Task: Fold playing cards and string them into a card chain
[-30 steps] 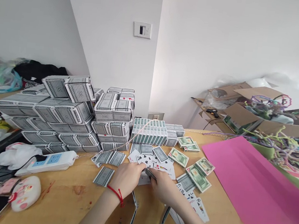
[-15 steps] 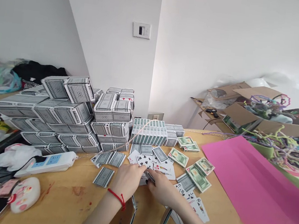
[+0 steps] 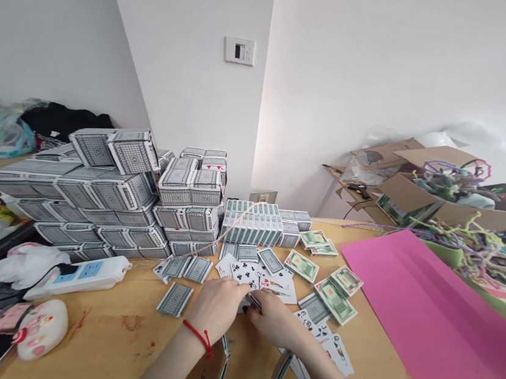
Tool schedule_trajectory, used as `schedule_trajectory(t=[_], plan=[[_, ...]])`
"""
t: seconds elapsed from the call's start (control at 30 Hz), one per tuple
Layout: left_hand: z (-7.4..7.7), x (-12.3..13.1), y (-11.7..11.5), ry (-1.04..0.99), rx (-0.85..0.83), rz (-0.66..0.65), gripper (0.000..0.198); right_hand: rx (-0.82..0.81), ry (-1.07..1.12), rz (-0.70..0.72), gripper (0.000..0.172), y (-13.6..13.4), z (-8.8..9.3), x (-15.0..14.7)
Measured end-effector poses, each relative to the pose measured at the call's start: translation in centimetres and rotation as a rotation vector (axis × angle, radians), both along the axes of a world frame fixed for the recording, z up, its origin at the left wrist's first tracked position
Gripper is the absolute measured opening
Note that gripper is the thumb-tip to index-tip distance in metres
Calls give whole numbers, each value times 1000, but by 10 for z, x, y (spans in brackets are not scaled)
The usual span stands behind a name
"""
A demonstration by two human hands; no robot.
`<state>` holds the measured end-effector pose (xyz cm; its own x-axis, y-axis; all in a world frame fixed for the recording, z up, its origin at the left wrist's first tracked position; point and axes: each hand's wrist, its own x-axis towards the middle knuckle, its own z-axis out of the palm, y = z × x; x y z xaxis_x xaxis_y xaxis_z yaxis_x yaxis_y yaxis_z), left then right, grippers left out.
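We hold small card stack (image 3: pixel 252 302) between left hand (image 3: pixel 216 309) and right hand (image 3: pixel 274 322), fingers (image 3: pixel 240 292) curled nearly closed on it, above wooden table (image 3: pixel 96 342), just below face-up playing cards (image 3: pixel 245 273).

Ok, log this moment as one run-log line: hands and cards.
left hand | right hand | both at: small dark-edged item, unclear what | beside: face-up playing cards | behind: stacked card decks
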<state>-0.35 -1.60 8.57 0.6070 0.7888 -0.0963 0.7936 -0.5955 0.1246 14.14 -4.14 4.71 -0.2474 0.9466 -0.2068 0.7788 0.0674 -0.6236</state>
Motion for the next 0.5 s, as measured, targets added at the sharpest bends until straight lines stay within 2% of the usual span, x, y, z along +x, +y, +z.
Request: schedule_trajectory(t=[0.23, 0.33, 0.5], plan=[[-6, -2, 0, -20, -51, 68, 33, 4, -16, -21, 15, 1, -4, 0], [-7, -2, -2, -42, -57, 65, 41, 12, -16, -22, 14, 2, -5, 1], [-5, 2, -6, -68, -75, 36, 43, -21, 18, -24, 18, 2, -7, 0]])
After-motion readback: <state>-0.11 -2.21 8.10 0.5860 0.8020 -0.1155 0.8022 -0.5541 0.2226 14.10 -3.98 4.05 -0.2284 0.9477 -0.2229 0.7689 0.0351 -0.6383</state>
